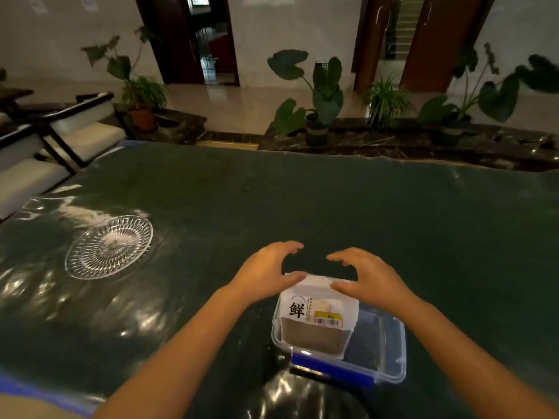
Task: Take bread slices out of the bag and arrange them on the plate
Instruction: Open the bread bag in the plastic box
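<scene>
A white bread bag (317, 316) with a black character and a yellow barcode label stands upright in a clear plastic box (390, 352) near the table's front edge. My left hand (266, 273) curls over the bag's top left corner, thumb touching the top edge. My right hand (369, 276) curls over the top right corner, thumb on the edge. Both hands have fingers spread and arched beyond the bag. A round cut-glass plate (90, 267) lies bare to the left, well apart from the box. No bread slice is out of the bag.
The table carries a dark green cloth (332, 207) under glossy clear film. The box has a blue latch (329, 370) on its near side. Chairs (60, 137) stand at the far left. Potted plants (320, 116) line a ledge behind the table.
</scene>
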A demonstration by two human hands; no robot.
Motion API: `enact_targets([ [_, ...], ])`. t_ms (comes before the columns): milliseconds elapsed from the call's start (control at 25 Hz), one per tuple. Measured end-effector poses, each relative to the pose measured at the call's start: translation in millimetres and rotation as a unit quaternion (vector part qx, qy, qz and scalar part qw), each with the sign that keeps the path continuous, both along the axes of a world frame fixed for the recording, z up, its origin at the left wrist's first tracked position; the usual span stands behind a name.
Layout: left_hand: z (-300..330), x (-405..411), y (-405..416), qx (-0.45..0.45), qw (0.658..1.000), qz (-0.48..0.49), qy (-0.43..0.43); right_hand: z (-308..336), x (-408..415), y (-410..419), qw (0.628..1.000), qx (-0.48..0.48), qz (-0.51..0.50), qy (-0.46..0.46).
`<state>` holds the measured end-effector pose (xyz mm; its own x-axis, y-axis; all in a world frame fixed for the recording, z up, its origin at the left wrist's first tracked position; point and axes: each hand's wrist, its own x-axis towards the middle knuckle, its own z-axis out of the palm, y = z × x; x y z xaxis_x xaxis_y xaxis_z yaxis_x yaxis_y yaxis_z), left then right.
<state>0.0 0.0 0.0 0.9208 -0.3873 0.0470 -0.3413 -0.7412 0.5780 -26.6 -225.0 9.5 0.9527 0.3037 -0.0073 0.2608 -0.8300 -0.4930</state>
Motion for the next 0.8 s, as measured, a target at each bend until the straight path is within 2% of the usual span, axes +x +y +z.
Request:
enact_targets([
  [200,-24,-12,-13,0.007,0.999,-0.02,0.032,-15,-7,4,0.999,0.007,-0.027,0.041],
  [360,-29,-12,-14,-0.01,1.0,-0.004,0.017,-22,-8,4,0.999,0.011,-0.035,0.019],
  [560,-29,-15,-12,-0.013,1.0,-0.015,0.022,-25,-11,3,0.999,-0.038,0.017,-0.008],
  [640,-29,-15,-10,-0.007,0.999,-0.03,0.022,-26,-10,2,1.0,0.011,-0.003,0.003],
  [800,-29,-14,-5,-0.008,0.999,-0.042,0.011,-26,-4,1,0.98,0.156,-0.078,0.09],
])
